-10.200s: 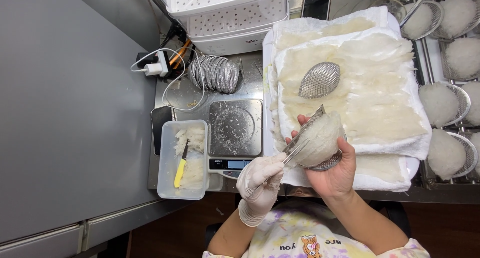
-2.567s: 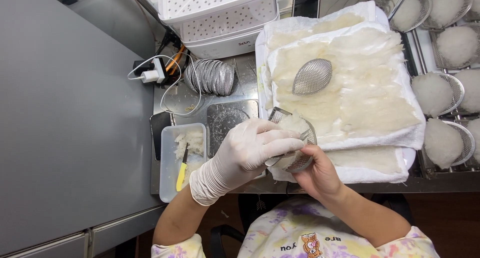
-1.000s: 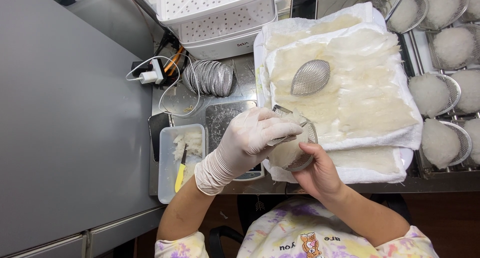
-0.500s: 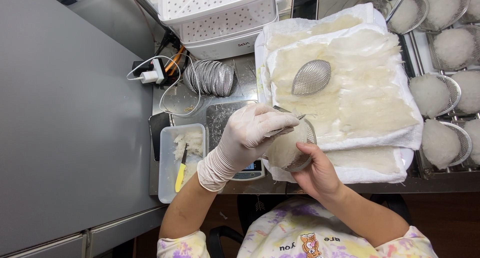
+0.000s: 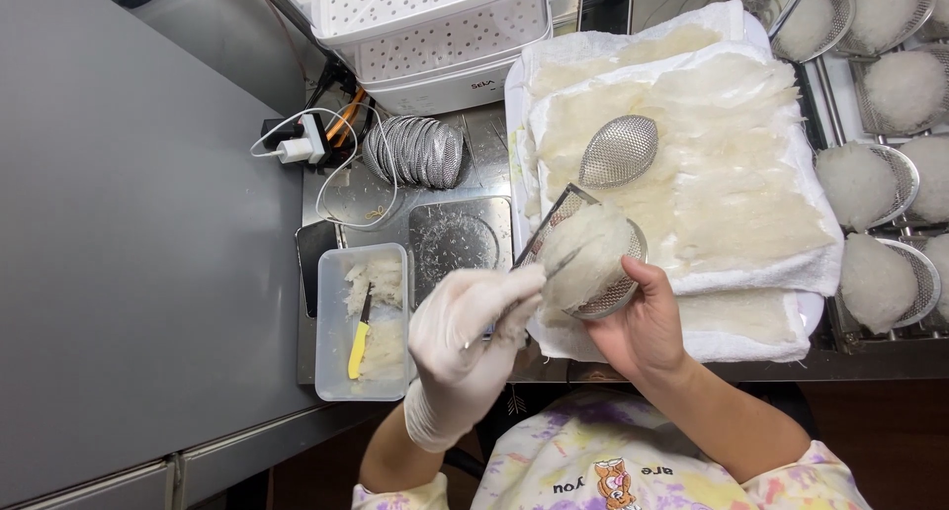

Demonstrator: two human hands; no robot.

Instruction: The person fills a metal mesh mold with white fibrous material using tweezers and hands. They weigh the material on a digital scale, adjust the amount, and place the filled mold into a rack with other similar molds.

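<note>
My bare right hand [image 5: 645,324] holds a small metal mesh mould [image 5: 615,297] packed with white fibrous material [image 5: 585,255], just above the near edge of a cloth-lined tray [image 5: 781,271]. My gloved left hand [image 5: 463,330] is just left of it and grips thin metal tweezers [image 5: 542,271] whose tips touch the white mass. An empty oval mesh mould [image 5: 619,150] lies upside down on the pale flat sheets spread over the cloth.
A clear plastic box [image 5: 336,377] with white scraps and a yellow-handled tool [image 5: 357,344] sits left. Behind it are a small scale [image 5: 460,241], stacked mesh moulds [image 5: 415,152], a white perforated container [image 5: 435,26], a phone [image 5: 605,1]. Filled moulds [image 5: 875,283] line the right rack.
My left hand, which was pressing over the mould, has drawn back down and left and now works with the tweezers; the white filling is uncovered. My right hand stays put.
</note>
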